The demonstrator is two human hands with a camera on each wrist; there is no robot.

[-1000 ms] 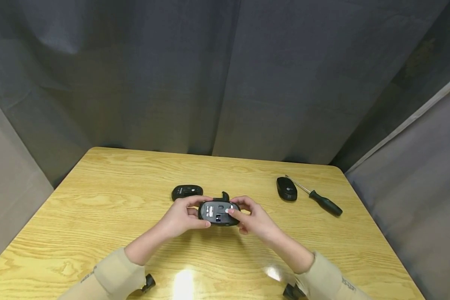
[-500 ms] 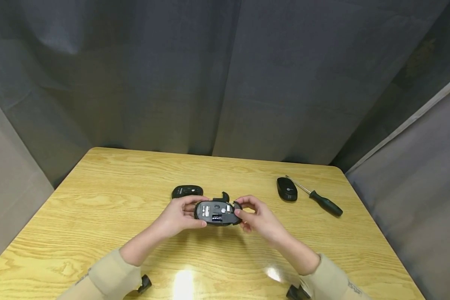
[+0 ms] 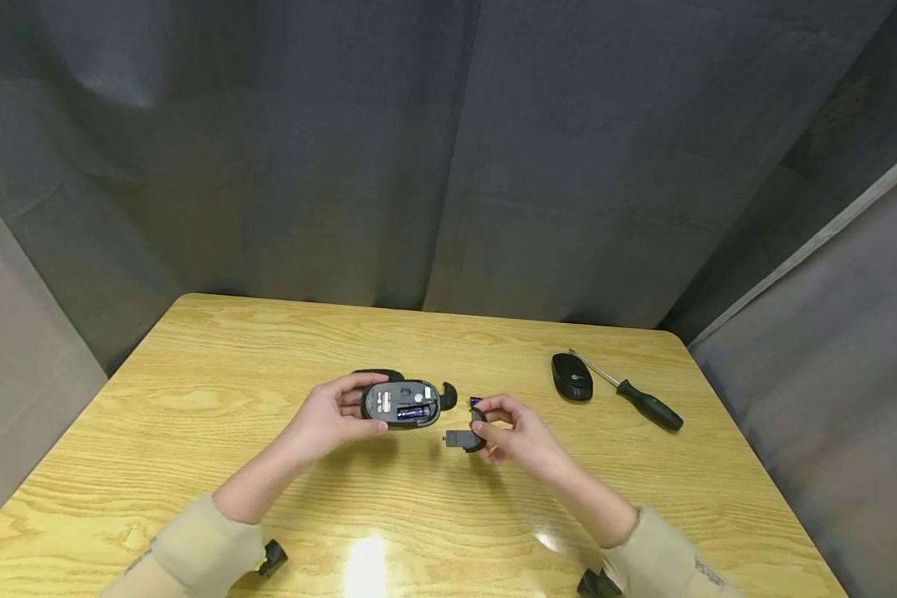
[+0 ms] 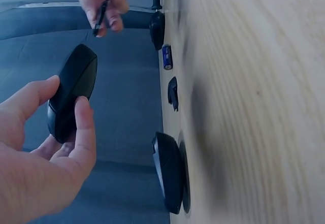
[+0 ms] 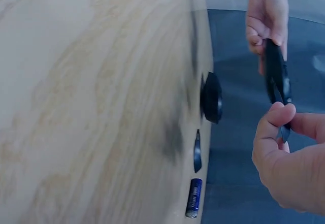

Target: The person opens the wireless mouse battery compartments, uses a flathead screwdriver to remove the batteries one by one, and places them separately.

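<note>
My left hand (image 3: 329, 425) grips a black computer mouse (image 3: 378, 401), underside up, above the table. A blue battery (image 3: 414, 413) shows in its uncovered slot. In my right hand (image 3: 522, 433) a dark battery cover (image 3: 460, 439) is pinched between thumb and fingers, apart from the mouse. Behind the mouse, another black curved cover (image 3: 448, 395) lies on the table. A loose blue battery (image 5: 193, 198) lies close to that cover, partly hidden behind my right fingers in the head view. A second black mouse (image 4: 168, 173) rests behind my left hand.
A third black mouse (image 3: 571, 377) sits at the right of the wooden table (image 3: 269, 349), with a dark-handled screwdriver (image 3: 646, 405) beside it. Grey curtains (image 3: 448, 166) hang behind the table's far edge.
The battery cover has come off the mouse in my right hand, exposing the battery slot. My left hand has moved left with the mouse; the loose battery now shows beside my right fingers.
</note>
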